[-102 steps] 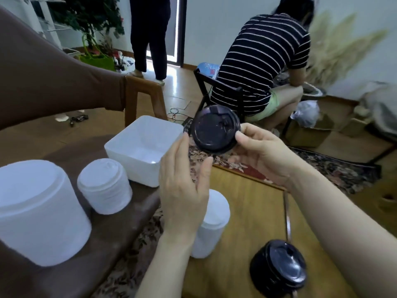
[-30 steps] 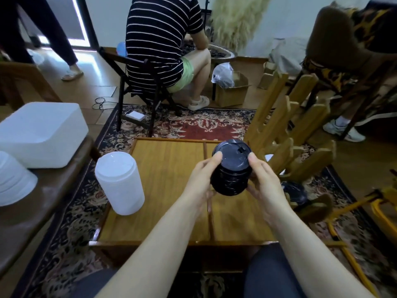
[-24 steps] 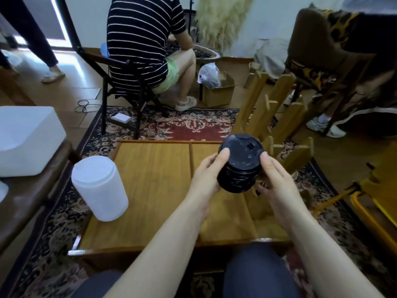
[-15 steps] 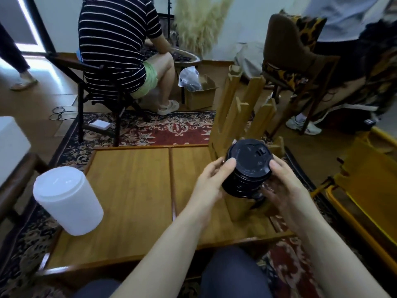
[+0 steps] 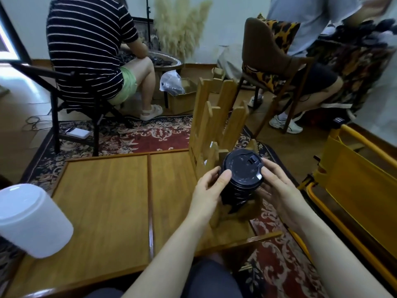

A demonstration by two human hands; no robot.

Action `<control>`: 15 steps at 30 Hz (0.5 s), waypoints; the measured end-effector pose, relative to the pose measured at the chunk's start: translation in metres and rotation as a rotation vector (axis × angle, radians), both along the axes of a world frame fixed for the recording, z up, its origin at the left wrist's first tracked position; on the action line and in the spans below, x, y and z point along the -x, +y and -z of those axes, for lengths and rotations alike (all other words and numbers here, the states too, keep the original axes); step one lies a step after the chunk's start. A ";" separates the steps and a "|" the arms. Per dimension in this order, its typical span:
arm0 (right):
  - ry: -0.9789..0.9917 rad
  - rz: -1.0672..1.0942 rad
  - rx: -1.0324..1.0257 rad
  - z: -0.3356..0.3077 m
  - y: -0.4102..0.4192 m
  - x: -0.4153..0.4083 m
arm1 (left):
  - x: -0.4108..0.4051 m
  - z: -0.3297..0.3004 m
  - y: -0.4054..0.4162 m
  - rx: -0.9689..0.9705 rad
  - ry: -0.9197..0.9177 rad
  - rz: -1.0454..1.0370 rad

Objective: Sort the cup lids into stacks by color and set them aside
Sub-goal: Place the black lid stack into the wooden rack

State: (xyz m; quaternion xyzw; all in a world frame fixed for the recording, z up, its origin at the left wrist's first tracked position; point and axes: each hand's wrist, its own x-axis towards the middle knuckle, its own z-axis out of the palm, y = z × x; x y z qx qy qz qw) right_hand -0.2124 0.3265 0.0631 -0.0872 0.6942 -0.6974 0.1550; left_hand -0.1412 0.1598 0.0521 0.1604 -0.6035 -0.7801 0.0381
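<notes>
Partly hidden: black lid stack (image 5: pixel 240 181) btm (hands)

Low wooden bench (image 5: pixel 103 203), upright wooden slat rack (image 5: pixel 217 117) at its far right corner, patterned red rug (image 5: pixel 150 136), seated person in striped shirt (image 5: pixel 86 39), yellow metal frame (image 5: pixel 352 190)

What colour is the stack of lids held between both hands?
Black, seen clearly in the head view: the stack of lids sits between the left hand and right hand.
</notes>
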 end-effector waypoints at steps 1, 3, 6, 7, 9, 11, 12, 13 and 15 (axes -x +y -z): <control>-0.002 -0.008 -0.009 0.002 0.001 0.003 | 0.002 0.001 0.001 0.020 0.002 -0.009; -0.002 -0.024 -0.028 0.005 0.001 0.009 | 0.007 0.003 0.002 0.051 0.011 -0.022; -0.014 -0.041 -0.039 0.011 0.002 0.021 | 0.016 0.011 0.003 0.058 0.005 -0.038; -0.025 -0.039 -0.032 0.014 0.003 0.024 | 0.018 0.014 0.004 0.061 -0.010 -0.037; -0.046 -0.039 -0.020 0.020 0.004 0.032 | 0.023 0.022 0.007 0.055 -0.040 -0.038; -0.065 -0.049 -0.021 0.029 0.005 0.040 | 0.027 0.029 0.008 0.046 -0.066 -0.037; -0.074 -0.053 -0.028 0.035 0.006 0.044 | 0.030 0.033 0.008 0.041 -0.081 -0.030; -0.084 -0.054 -0.039 0.039 0.006 0.047 | 0.032 0.036 0.008 0.036 -0.098 -0.024; -0.097 -0.057 -0.071 0.048 0.004 0.050 | 0.036 0.043 0.007 0.031 -0.131 -0.018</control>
